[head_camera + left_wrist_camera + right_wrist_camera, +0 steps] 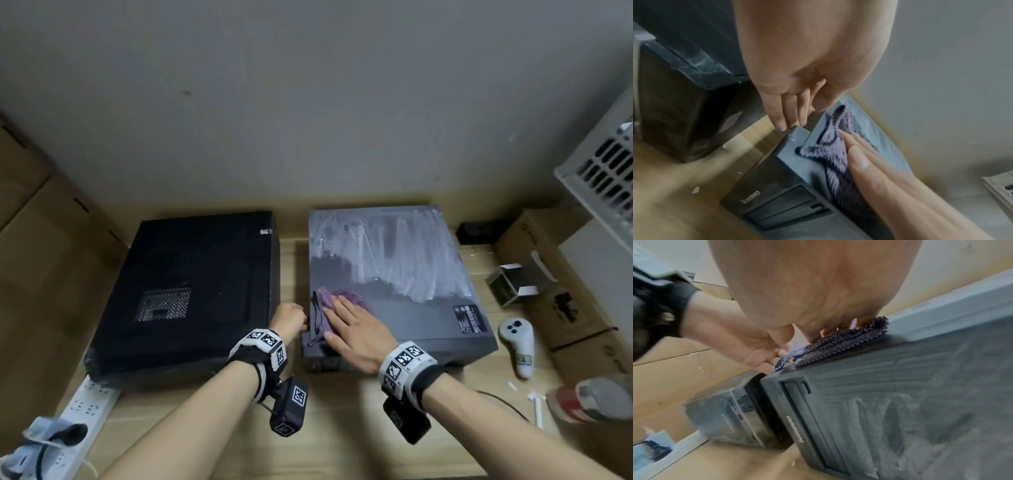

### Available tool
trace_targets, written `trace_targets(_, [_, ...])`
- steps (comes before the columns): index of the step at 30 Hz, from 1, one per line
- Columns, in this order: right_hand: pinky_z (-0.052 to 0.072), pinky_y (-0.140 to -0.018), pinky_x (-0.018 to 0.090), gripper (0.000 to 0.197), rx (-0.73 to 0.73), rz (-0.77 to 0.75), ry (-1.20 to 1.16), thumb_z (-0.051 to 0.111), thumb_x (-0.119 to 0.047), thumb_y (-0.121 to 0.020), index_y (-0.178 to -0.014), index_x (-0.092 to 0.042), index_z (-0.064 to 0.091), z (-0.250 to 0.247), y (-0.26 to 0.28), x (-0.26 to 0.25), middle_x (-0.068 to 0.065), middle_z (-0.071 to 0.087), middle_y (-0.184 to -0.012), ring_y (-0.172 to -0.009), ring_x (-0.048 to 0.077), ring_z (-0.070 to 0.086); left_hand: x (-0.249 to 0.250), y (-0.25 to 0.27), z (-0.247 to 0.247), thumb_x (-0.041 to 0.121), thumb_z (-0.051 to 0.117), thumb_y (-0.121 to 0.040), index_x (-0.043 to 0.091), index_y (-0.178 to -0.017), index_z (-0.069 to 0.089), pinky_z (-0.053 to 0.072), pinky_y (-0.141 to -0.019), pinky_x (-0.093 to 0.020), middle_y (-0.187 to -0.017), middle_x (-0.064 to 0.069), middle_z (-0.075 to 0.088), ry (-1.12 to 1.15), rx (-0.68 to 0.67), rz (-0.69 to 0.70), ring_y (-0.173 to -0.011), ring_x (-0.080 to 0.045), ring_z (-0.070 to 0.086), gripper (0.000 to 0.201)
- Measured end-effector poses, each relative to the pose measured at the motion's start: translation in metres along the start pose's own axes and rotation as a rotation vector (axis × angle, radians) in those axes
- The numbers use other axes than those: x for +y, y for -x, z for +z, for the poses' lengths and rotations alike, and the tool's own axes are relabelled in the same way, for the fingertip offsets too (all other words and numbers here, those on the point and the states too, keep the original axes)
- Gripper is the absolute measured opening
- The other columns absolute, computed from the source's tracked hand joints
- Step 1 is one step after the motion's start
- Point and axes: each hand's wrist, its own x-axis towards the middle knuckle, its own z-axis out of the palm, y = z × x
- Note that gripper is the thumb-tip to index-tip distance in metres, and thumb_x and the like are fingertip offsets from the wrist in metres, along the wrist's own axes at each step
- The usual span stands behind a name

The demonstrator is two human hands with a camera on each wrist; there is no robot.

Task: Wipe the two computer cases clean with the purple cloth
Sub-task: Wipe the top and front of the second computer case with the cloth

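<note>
Purple cloth (337, 306) lies on dusty right case (404, 260) near-left corner, right hand (356, 332) flat pressing it; left hand (291, 320) fingers straight, touching that case's left edge; black case (191, 291) beside, apart

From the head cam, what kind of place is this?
Probably a storeroom or back-office corner. Two computer cases, one black and one dusty grey, lie flat on a wooden surface against a bare wall. Cardboard boxes stand to the right, and a power strip lies at the left.
</note>
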Motion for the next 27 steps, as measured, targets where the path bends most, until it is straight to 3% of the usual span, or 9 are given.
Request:
trace_targets(3, [0.005, -0.124, 0.036, 0.068, 0.018, 0.001, -0.005, 0.018, -0.058, -0.100, -0.157, -0.020, 0.016, 0.003, 0.021, -0.007, 0.000, 0.004, -0.165, -0.152, 0.015, -0.001, 0.005, -0.012, 0.004, 0.006, 0.046, -0.078, 0.013, -0.071, 0.063, 0.051, -0.069, -0.038, -0.067, -0.010, 0.060, -0.060, 0.010, 0.039, -0.068, -0.026, 0.057, 0.019])
trace_targets(5, [0.006, -0.124, 0.035, 0.069, 0.028, 0.009, -0.007, 0.016, -0.059, -0.100, -0.157, -0.021, 0.018, 0.002, 0.024, -0.008, 0.000, 0.006, -0.166, -0.152, 0.015, 0.000, 0.004, -0.025, 0.010, 0.014, 0.048, -0.071, 0.011, -0.072, 0.065, 0.047, -0.072, -0.035, -0.075, -0.013, 0.065, -0.134, 0.001, 0.076, -0.078, -0.032, 0.063, 0.018])
trace_targets(7, [0.007, -0.124, 0.035, 0.070, 0.024, 0.018, -0.011, 0.011, -0.060, -0.099, -0.157, -0.022, 0.019, -0.001, 0.019, -0.006, -0.001, 0.008, -0.165, -0.152, 0.015, 0.002, 0.018, -0.010, 0.012, 0.014, 0.047, -0.075, 0.013, -0.091, 0.067, 0.046, -0.084, -0.029, -0.096, -0.004, 0.069, -0.202, -0.001, 0.125, -0.095, -0.031, 0.064, 0.026])
trace_targets(9, [0.007, -0.124, 0.035, 0.077, 0.009, 0.031, -0.023, 0.002, -0.065, -0.094, -0.157, -0.022, 0.018, -0.007, 0.008, -0.001, -0.002, 0.007, -0.166, -0.152, 0.014, 0.002, 0.027, 0.003, 0.014, 0.005, 0.044, -0.085, 0.016, -0.120, 0.060, 0.039, -0.095, -0.025, -0.120, 0.005, 0.060, -0.306, 0.002, 0.206, -0.115, -0.024, 0.057, 0.040])
trace_targets(11, [0.004, -0.124, 0.033, 0.070, 0.006, 0.064, -0.020, 0.010, -0.060, -0.099, -0.157, -0.022, 0.017, -0.015, -0.010, 0.007, -0.002, 0.006, -0.166, -0.152, 0.013, 0.001, 0.030, 0.006, 0.013, -0.003, 0.043, -0.085, 0.014, -0.143, 0.044, 0.028, -0.114, -0.028, -0.150, -0.001, 0.042, -0.406, 0.026, 0.305, -0.138, -0.023, 0.039, 0.061])
trace_targets(13, [0.001, -0.122, 0.032, 0.062, 0.013, 0.095, -0.023, 0.017, -0.051, -0.104, -0.157, -0.021, 0.016, -0.023, -0.026, 0.014, 0.000, 0.005, -0.166, -0.152, 0.014, 0.000, 0.031, 0.007, 0.013, -0.007, 0.043, -0.085, 0.010, -0.151, 0.031, 0.014, -0.119, -0.026, -0.161, -0.003, 0.020, -0.487, 0.016, 0.375, -0.147, -0.019, 0.021, 0.069])
trace_targets(18, [0.002, -0.124, 0.034, 0.060, 0.005, 0.145, -0.067, 0.018, -0.049, -0.104, -0.157, -0.021, 0.015, -0.025, -0.033, 0.028, 0.000, 0.004, -0.166, -0.152, 0.014, 0.000, 0.035, 0.013, 0.017, 0.000, 0.042, -0.090, 0.012, -0.152, 0.028, 0.011, -0.117, -0.024, -0.162, -0.004, 0.012, -0.702, -0.053, 0.501, -0.149, -0.019, 0.016, 0.064])
trace_targets(21, [0.000, -0.123, 0.032, 0.060, 0.050, 0.221, -0.079, 0.016, -0.049, -0.104, -0.157, -0.021, 0.015, -0.023, -0.009, 0.055, 0.000, 0.003, -0.166, -0.152, 0.015, 0.000, 0.036, 0.007, 0.022, 0.011, 0.042, -0.093, 0.013, -0.153, 0.023, 0.010, -0.120, -0.031, -0.163, -0.005, 0.006, -0.900, -0.075, 0.548, -0.150, -0.018, 0.005, 0.063])
trace_targets(27, [0.002, -0.124, 0.034, 0.061, 0.121, 0.435, -0.107, 0.015, -0.049, -0.104, -0.157, -0.021, 0.014, -0.015, 0.063, 0.132, -0.001, 0.001, -0.166, -0.152, 0.013, -0.001, 0.036, 0.001, 0.044, 0.063, 0.036, -0.092, 0.026, -0.156, 0.007, 0.016, -0.120, -0.043, -0.163, -0.005, -0.010, -1.256, -0.126, 0.595, -0.150, -0.023, -0.004, 0.079])
